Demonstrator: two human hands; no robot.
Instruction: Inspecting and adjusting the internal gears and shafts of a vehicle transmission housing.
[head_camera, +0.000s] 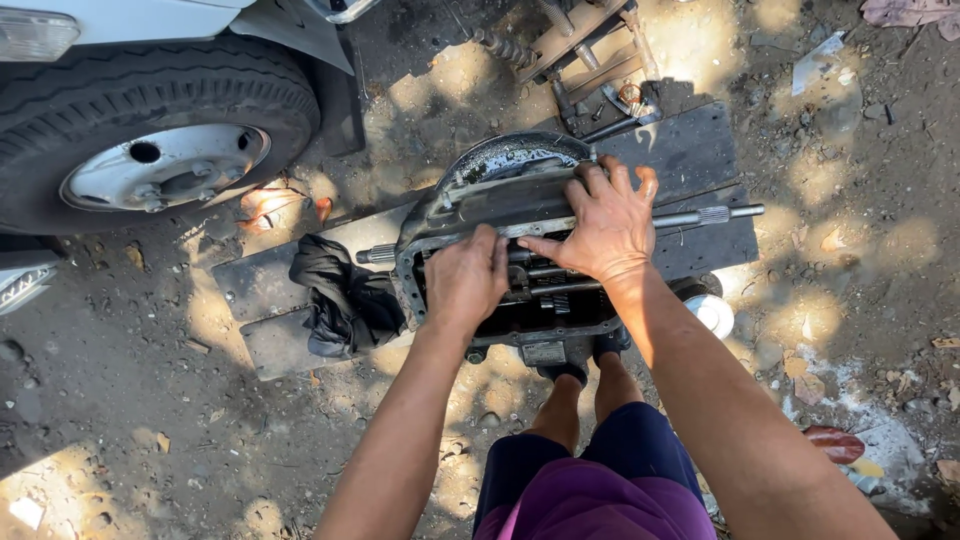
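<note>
Gearbox housing (480, 205), a greasy metal case with its top open, lies on dark flat boards (690, 150) set on the dirt ground (150, 400), directly in front of the person's feet. A long shaft (700, 215) sticks out of its right side, its splined tip reaching past the edge of the upper board, and a shorter stub (375, 255) pokes out on the left. Inside the open case, rods and gears show between the two hands. The left hand (465, 280) is curled over the near left part of the opening, fingers bent down into the case; what, if anything, it clasps there is hidden by the hand itself. The right hand (605, 225) lies spread and flat, palm down, on the upper right rim of the housing, fingers splayed toward the rounded bell end, gripping nothing that shows. A crumpled black rag (340, 300) rests just beside the housing's left end, touching it. A white round lid or container (712, 312) sits near the right lower corner of the case. A vehicle tyre (150, 110) with a pale steel rim stands at the upper left, well apart from the housing, and another metal assembly (585, 60) lies on the ground beyond the boards.
</note>
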